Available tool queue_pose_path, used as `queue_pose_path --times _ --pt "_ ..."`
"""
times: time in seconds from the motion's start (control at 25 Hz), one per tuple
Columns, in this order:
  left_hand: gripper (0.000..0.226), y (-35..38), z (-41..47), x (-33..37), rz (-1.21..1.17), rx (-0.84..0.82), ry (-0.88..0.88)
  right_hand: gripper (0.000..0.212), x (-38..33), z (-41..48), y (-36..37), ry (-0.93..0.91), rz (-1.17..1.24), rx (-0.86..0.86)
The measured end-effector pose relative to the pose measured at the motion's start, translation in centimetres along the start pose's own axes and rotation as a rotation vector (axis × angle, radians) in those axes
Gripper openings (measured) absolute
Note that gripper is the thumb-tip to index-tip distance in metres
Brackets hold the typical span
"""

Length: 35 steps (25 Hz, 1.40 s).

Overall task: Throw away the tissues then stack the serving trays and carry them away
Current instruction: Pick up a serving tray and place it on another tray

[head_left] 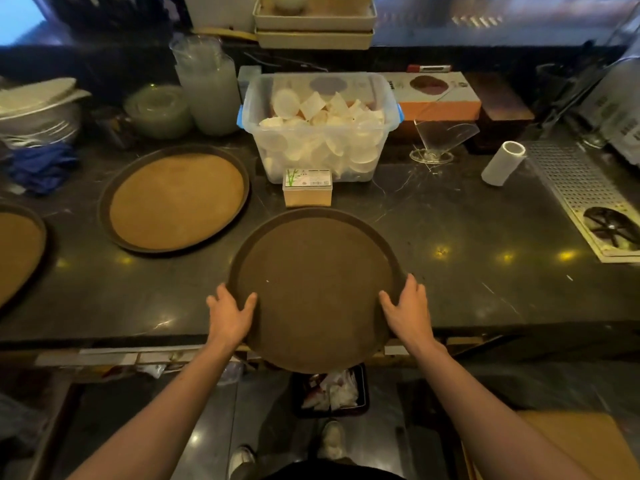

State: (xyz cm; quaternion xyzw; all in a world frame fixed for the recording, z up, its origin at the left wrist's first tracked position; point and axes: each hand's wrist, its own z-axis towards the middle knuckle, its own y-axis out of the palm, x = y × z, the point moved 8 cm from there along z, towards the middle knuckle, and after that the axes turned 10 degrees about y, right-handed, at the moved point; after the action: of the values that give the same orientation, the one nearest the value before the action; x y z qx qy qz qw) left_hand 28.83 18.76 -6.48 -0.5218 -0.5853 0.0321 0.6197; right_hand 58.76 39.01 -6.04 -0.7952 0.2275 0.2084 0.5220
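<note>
A round dark brown serving tray (313, 271) juts out past the counter's front edge, empty on top. My left hand (230, 315) grips its left rim and my right hand (407, 311) grips its right rim. A second round tray (175, 199) with a tan surface lies flat on the counter to the left. A third tan tray (17, 251) shows partly at the far left edge. On the floor below the held tray stands a dark bin (330, 393) with crumpled white tissues inside.
Behind the held tray sit a small toothpick box (307, 187) and a clear plastic tub (320, 126) of white cups. A paper roll (504, 162), a perforated metal drain (581, 188), stacked plates (38, 112) and a blue cloth (41, 168) line the black counter (467, 271).
</note>
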Motion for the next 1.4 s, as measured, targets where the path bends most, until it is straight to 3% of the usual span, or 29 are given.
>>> queue_pose_path --times 0.32,0.64,1.12,1.4 --pt "0.052 -3.0 -2.3 -0.7 -0.047 0.285 0.005 0.051 -1.0 -0.6 -0.9 -0.027 0.147 0.102" --pt "0.048 -10.7 -6.1 -4.4 -0.153 0.464 0.062 0.05 -6.0 -6.2 1.4 -0.175 0.255 0.143" --pt "0.042 -30.9 -14.4 -22.0 -0.194 0.766 -0.063 0.045 -20.7 -22.4 17.5 -0.427 0.212 -0.021" --pt "0.044 -38.3 -16.4 -29.6 -0.211 0.859 -0.148 0.04 -27.6 -28.5 24.9 -0.508 0.165 -0.093"
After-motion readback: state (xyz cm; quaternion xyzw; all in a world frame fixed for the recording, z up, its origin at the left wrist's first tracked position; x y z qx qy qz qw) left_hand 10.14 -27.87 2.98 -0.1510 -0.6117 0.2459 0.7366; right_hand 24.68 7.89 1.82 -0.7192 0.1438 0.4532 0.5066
